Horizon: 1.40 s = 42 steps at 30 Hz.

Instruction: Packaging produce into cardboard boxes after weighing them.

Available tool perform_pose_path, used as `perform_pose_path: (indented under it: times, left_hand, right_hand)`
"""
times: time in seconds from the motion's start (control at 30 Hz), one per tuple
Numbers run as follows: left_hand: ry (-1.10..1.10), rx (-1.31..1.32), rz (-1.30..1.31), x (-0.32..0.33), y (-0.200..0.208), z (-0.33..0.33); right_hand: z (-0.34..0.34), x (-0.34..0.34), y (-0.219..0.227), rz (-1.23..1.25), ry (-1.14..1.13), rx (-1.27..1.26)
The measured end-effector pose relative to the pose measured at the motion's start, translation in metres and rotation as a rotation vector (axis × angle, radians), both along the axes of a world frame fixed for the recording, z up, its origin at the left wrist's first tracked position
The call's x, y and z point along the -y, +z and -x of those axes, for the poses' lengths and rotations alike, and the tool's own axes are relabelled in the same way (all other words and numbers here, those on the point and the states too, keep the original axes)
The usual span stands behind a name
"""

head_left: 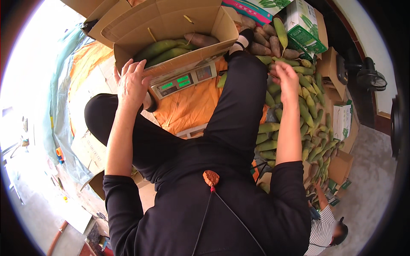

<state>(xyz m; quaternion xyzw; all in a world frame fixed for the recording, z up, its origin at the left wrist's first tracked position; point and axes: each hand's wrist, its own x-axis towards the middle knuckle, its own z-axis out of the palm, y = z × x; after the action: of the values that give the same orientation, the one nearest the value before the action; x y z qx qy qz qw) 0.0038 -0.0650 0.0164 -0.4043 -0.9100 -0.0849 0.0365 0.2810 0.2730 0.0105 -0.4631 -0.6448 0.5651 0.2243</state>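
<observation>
My left hand [132, 81] is at the near left corner of an open cardboard box [171, 8], its fingers spread and nothing in them. Whether the fingertips touch the box wall I cannot tell. Inside the box lie long green radishes [160, 49] and a reddish-brown root [200, 40]. The box rests on a digital scale [183, 81] with a lit green display. Out to the right, my right hand [285, 81] hovers over a heap of green radishes [309, 100], fingers loosely bent and apart, with nothing visible in them.
Reddish-brown roots [260, 40] lie beyond my right foot. A green-and-white carton [305, 27] stands at the far right, near a black fan [370, 77]. Orange sheeting [179, 111] covers the floor between my legs. Another person [326, 230] is at the lower right.
</observation>
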Motion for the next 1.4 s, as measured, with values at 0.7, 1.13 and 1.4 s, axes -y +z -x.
perform_pose_path:
  times: [0.7,1.13,1.4]
  left_hand:
    - [0.006,-0.011,0.01,-0.001,0.001,-0.001]
    - [0.028,0.03,0.002,-0.004,0.004,0.0]
    - [0.1,0.147,-0.282,0.003,0.013,0.012]
  right_hand:
    - [-0.046,0.084,-0.118,0.21,0.057,0.202]
    - [-0.064,0.053,-0.162,0.222,0.107,0.352]
    - [-0.044,0.025,-0.125,0.261,0.026,0.201]
